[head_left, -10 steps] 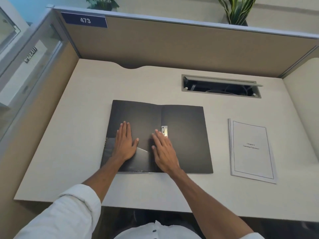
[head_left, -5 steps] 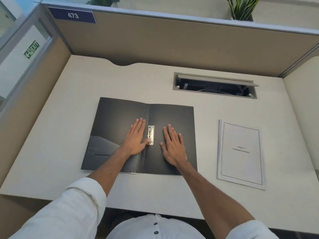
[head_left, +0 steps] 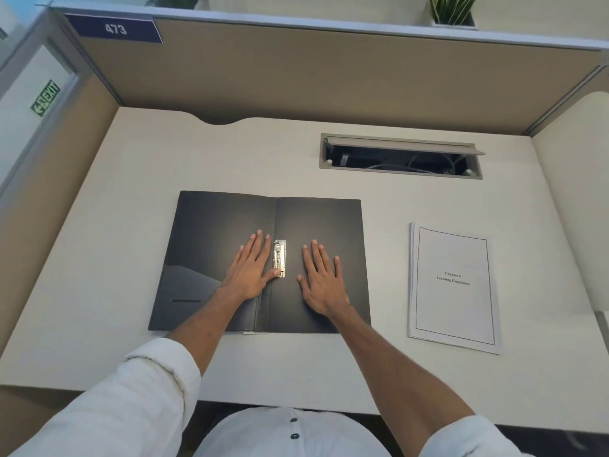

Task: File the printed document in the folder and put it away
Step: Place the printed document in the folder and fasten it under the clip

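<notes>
Right of both hands (head_left: 252, 268), document (head_left: 453, 285).

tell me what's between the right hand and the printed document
In the head view, the right hand lies flat on the open black folder. Past the folder's right edge comes a bare strip of desk, then the printed document.

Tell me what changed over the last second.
The left hand slid right across the open folder to the metal clip; the right hand crossed from the spine onto the right cover. Both lie flat, gripping nothing. The printed document stayed on the desk, right of the folder.
</notes>
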`<state>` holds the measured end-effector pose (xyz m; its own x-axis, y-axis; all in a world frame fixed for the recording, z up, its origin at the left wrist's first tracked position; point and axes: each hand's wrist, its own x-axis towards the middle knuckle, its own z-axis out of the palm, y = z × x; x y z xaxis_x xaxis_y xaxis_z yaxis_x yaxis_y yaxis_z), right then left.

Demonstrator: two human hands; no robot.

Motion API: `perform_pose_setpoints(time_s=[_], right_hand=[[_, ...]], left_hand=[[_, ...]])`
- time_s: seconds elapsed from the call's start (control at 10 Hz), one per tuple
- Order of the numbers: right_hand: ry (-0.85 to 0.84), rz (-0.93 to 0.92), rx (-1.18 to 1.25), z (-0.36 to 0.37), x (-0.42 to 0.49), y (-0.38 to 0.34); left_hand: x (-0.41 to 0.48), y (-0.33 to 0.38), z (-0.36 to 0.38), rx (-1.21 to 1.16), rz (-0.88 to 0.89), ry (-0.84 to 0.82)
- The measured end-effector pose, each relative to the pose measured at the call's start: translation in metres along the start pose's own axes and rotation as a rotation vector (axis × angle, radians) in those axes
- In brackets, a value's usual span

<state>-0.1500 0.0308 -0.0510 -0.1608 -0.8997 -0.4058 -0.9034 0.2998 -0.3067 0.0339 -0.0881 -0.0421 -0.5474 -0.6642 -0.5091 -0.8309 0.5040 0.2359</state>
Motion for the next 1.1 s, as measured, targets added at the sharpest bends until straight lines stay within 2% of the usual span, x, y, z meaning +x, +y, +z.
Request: perform_pose_setpoints(time_s=[0.1, 0.3, 0.7, 0.8, 1.0, 1.1], right_hand=[[0.001, 0.010, 0.009, 0.001, 0.000, -0.003], [0.008, 0.015, 0.011, 0.000, -0.003, -0.006], [-0.007, 0.012, -0.009, -0.001, -0.005, -0.005], [-0.007, 0.015, -0.006, 0.000, -0.005, -0.005], [-0.001, 0.014, -0.001, 0.002, -0.003, -0.004], [-0.002, 0.012, 0.002, 0.002, -0.002, -0.003]], left_hand=[[0.001, 0.000, -0.001, -0.004, 0.000, -0.031], [0.001, -0.009, -0.016, -0.175, 0.039, -0.064], [-0.023, -0.004, -0.005, -0.256, 0.201, 0.105], [-0.022, -0.002, -0.007, -0.288, 0.188, 0.169], [-0.011, 0.007, -0.026, -0.329, 0.121, 0.398], [-0.002, 0.014, -0.040, -0.305, 0.064, 0.406]])
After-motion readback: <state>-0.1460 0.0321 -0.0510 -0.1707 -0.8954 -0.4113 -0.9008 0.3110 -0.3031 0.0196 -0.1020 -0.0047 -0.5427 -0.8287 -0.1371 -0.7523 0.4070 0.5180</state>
